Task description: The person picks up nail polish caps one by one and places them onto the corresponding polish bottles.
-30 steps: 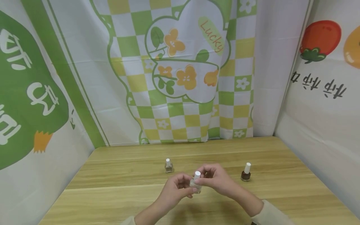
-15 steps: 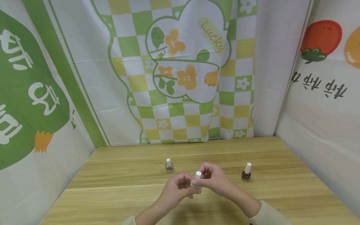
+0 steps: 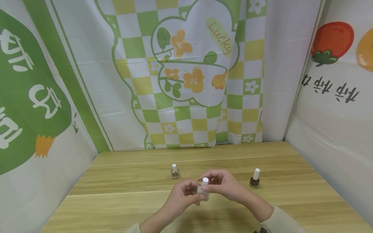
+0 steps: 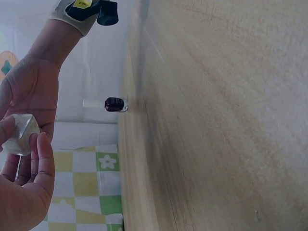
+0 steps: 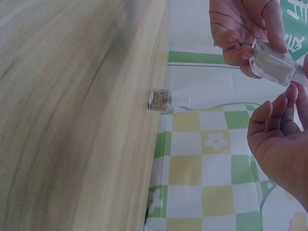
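In the head view, my left hand holds a small clear-glass nail polish bottle of pale polish by its body, between thumb and fingers. My right hand pinches its white cap with thumb and forefinger. The bottle is upright, above the table, and its cap is seated on it. Fingers cover part of the glass. In the left wrist view, the bottle's squared base shows between the two hands.
A glittery nail polish bottle stands on the wooden table, beyond my left hand. A dark red nail polish bottle stands to the right. Printed curtains hang behind and at both sides.
My right thumb and fingers shift slightly around the cap, and a fingertip now shows farther left behind it. The left hand keeps its hold on the bottle in nearly the same place.
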Demonstrator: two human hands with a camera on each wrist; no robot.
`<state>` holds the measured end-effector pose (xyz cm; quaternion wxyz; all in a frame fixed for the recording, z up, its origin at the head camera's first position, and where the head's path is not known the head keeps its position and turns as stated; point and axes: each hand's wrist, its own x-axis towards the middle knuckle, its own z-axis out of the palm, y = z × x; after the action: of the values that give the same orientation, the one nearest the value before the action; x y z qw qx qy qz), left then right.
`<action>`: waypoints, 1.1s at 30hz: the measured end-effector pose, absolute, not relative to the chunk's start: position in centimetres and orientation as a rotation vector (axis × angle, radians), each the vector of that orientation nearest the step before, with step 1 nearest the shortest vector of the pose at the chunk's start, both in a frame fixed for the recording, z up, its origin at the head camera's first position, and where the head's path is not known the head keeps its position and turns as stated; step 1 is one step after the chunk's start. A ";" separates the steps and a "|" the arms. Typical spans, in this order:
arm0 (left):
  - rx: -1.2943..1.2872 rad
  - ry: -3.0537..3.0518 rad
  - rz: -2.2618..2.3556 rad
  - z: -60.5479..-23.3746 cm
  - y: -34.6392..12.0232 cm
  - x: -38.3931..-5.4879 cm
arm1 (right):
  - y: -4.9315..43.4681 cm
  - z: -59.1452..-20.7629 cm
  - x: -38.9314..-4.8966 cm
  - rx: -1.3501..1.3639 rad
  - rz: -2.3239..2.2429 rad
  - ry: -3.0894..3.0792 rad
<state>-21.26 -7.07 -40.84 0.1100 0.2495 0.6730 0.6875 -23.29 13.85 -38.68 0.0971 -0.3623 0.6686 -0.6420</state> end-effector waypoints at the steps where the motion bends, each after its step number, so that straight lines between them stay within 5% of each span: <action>1: 0.734 1.976 2.021 -40.8 -7.1 -21.2 | 13.8 -38.7 -23.3 -1.098 -1.906 1.957; 33: 0.733 2.003 1.993 -41.1 -6.9 -21.3 | 13.0 -39.3 -22.9 -0.857 -1.859 2.223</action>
<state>-21.33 -6.86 -41.12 0.1110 0.2494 0.6821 0.6784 -22.92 13.00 -39.34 0.0598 -0.2832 0.7343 -0.6140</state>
